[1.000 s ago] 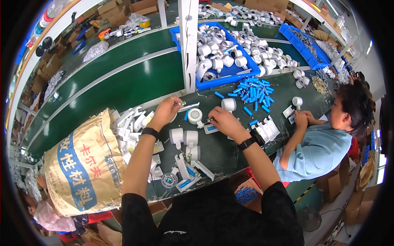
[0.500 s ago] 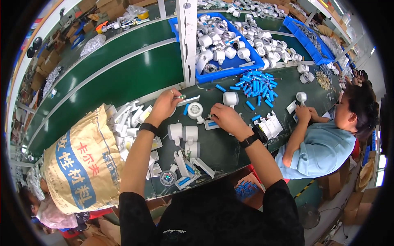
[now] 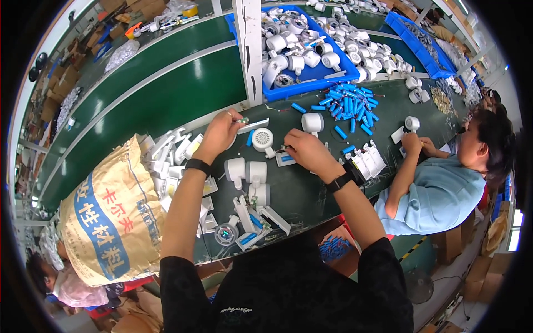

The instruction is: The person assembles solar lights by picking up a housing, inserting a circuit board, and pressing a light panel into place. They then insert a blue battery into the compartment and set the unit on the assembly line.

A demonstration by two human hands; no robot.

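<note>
From my station I logged the left hand (image 3: 221, 133) with its fingers closed on a small green board (image 3: 242, 120), held at the left end of a long white strip (image 3: 255, 126). The right hand (image 3: 308, 151) was bent, fingertips together above a white shell (image 3: 280, 162) with a blue cell (image 3: 287, 158) lying in it; I could not tell what, if anything, it gripped.

Between the hands I noted a white fan head (image 3: 262, 139) with a round grille, a loose blue cell (image 3: 250, 138) just left of it. Nearer lay white cup-shaped heads (image 3: 235, 168). Far right of the right hand I recorded a heap of blue cells (image 3: 351, 105), and beyond it a blue bin (image 3: 313, 87) of white parts. A tan sack (image 3: 150, 183) stood at left.
</note>
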